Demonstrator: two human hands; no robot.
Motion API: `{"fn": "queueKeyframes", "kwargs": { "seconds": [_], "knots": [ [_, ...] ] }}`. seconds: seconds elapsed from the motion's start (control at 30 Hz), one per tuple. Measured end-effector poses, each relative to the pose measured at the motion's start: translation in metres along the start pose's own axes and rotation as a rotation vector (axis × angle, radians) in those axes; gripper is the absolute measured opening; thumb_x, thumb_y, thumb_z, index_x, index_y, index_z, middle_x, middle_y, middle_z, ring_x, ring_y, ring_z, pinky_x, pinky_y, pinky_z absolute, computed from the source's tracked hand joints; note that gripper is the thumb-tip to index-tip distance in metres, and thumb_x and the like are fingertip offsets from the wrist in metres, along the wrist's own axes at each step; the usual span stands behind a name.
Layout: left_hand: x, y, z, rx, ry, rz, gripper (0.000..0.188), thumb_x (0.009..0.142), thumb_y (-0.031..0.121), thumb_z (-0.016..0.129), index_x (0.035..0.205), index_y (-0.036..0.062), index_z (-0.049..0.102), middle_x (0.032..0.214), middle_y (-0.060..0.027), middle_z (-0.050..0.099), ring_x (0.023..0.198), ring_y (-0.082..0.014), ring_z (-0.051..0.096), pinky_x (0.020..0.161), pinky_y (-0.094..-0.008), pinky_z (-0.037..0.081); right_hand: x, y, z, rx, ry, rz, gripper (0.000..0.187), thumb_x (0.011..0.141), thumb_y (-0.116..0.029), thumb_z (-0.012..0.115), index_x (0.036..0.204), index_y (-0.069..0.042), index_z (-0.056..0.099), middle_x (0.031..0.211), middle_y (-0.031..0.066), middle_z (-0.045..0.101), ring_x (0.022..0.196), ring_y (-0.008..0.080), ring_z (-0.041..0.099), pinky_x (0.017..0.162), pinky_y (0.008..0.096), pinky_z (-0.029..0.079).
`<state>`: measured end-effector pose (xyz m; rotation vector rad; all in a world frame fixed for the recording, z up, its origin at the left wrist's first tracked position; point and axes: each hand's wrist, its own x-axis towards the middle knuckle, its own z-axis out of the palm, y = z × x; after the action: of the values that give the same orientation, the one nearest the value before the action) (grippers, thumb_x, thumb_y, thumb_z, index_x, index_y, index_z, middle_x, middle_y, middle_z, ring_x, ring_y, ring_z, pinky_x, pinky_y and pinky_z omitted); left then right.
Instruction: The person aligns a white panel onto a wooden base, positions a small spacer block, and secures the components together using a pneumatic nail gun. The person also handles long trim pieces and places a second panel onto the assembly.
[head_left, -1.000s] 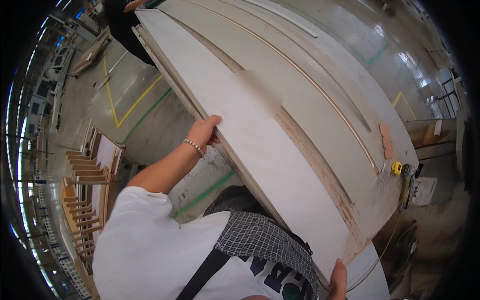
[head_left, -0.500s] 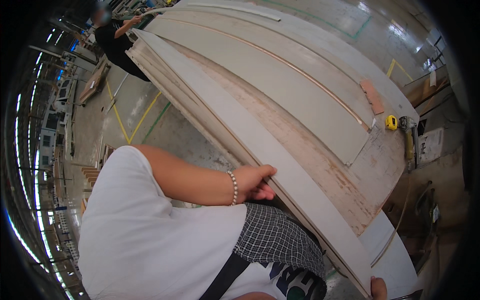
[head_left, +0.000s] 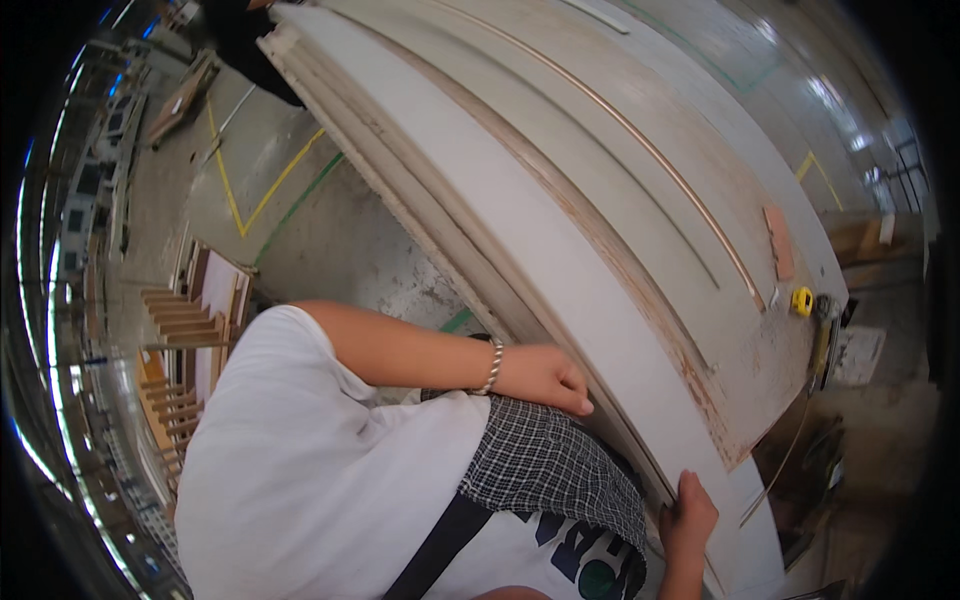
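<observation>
Board (head_left: 505, 200), long and white, runs in the head view along the near side of the large workbench (head_left: 765, 390), from the upper left down to the lower right, its close end just in front of me. My right hand (head_left: 690, 515) grasps its near edge close to that end, thumb uppermost and the other fingers mostly hidden. My left hand (head_left: 545, 378), wearing a silvery bracelet (head_left: 493, 367), is curled in just beside the same edge, in front of my checked apron (head_left: 555, 455); its fingertips are partly hidden, so I cannot tell whether they hold the board or are free of it. Farther across the workbench I see a copper-coloured rod (head_left: 740, 270), with a pinkish block (head_left: 778, 243) beside its end and a yellow tape measure (head_left: 802, 301) near the right edge. A co-worker (head_left: 240, 45) in dark clothes stands by the far end of the board, and off to my left is a wooden rack (head_left: 190, 325) with slats in a row, well apart from the workbench
</observation>
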<state>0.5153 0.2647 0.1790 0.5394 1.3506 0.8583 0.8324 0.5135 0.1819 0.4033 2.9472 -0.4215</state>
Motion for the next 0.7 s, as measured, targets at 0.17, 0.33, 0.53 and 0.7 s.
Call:
{"fn": "queueKeyframes", "kwargs": {
  "seconds": [0.17,0.33,0.53,0.7],
  "knots": [
    [-0.078,0.006,-0.162,1.577,0.804,0.830,0.069,0.071,0.042,0.081,0.131,0.0165,0.057,0.116,-0.0045,0.065,0.119,-0.0223,0.055,0.108,-0.0391,0.041,0.026,-0.003,-0.053,0.052,-0.284,0.334,0.052,0.064,0.001,0.074,0.116,-0.003,0.065,0.089,0.0235,0.068,0.086,0.0418,0.067,0.074,0.0447,0.053],
    [-0.079,0.023,-0.280,1.610,0.830,0.458,0.066,0.067,0.047,0.081,0.122,0.0166,0.060,0.109,-0.0030,0.064,0.111,-0.0229,0.058,0.102,-0.0393,0.044,0.042,0.003,-0.060,0.197,-0.236,0.315,0.047,0.068,-0.002,0.076,0.113,-0.004,0.065,0.086,0.0237,0.068,0.085,0.0430,0.067,0.073,0.0454,0.053],
    [-0.060,0.042,-0.320,1.736,0.631,0.128,0.057,0.067,0.066,0.071,0.082,0.0128,0.058,0.081,-0.0018,0.063,0.084,-0.0230,0.063,0.076,-0.0362,0.049,0.029,0.018,-0.050,0.156,-0.220,0.361,0.051,0.067,-0.003,0.076,0.115,-0.002,0.064,0.080,0.0233,0.066,0.078,0.0415,0.066,0.069,0.0453,0.051],
    [-0.057,0.051,-0.312,1.873,0.644,0.337,0.063,0.066,0.075,0.065,0.072,0.0117,0.060,0.070,-0.0069,0.063,0.074,-0.0296,0.065,0.067,-0.0408,0.051,0.029,0.017,-0.062,0.175,-0.213,0.378,0.052,0.065,0.002,0.075,0.115,-0.002,0.064,0.085,0.0210,0.069,0.075,0.0334,0.066,0.070,0.0357,0.050]
  ]
}}
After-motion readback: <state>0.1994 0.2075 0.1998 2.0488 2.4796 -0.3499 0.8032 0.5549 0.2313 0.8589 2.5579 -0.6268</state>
